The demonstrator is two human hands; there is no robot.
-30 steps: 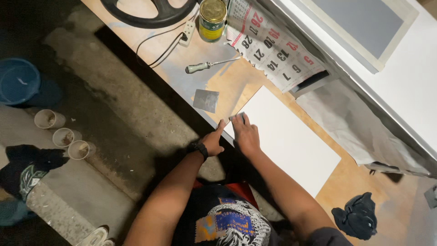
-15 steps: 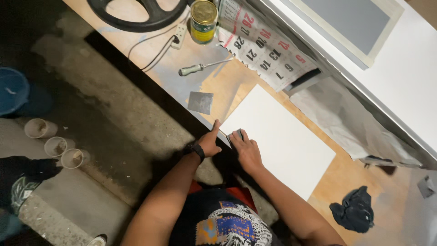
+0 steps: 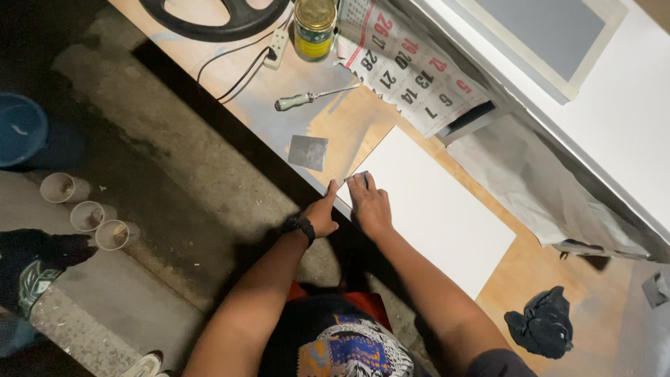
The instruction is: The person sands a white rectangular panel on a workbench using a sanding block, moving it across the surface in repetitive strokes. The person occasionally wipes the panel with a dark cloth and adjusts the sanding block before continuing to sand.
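A white rectangular board lies flat on the wooden workbench. My right hand presses a small grey pad, only its tip showing past the fingers, onto the board's near left corner. My left hand, a dark watch on its wrist, rests against the bench edge right beside that corner, fingers curled and thumb pointing up.
A small grey square sheet, a screwdriver, a tin can, a calendar page and a black ring lie further along the bench. A dark rag lies to the right. Paper cups and a blue bucket stand on the floor.
My right hand has slid along the board's corner edge with the pad under it. My left hand stays by the same corner. The head camera shifted slightly.
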